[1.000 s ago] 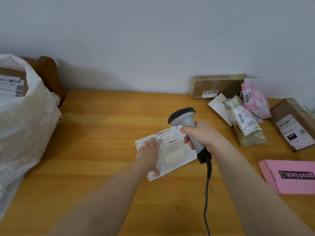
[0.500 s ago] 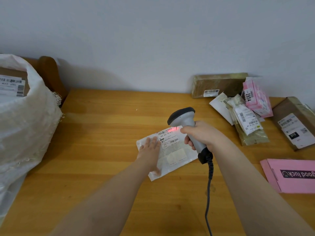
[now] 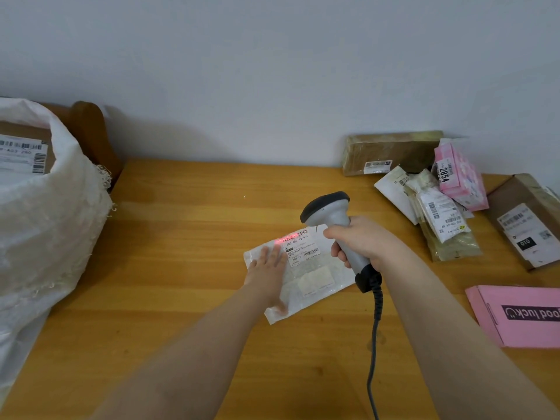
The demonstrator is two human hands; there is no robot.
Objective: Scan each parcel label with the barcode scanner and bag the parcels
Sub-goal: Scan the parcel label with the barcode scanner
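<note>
Holds both bare forearms stretched forward from the near edge, angled in toward each other. Presses the left hand (image 3: 266,268) flat, palm down, on a white parcel (image 3: 315,277), fingers straight and close together, thumb spread apart. Grips the handle of a scanner (image 3: 330,213) in the right hand (image 3: 363,241), fingers curled round it, knuckles up, just right of the left hand.

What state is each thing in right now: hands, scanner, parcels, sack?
left hand: open, flat, pressing on the white parcel
right hand: grips the scanner handle
scanner: on, red line across the label's barcode
white parcel: flat on the table, label up
sack: mouth open, a labelled box inside
pink box: closed, on the table
parcel pile: unbagged, by the wall
</note>
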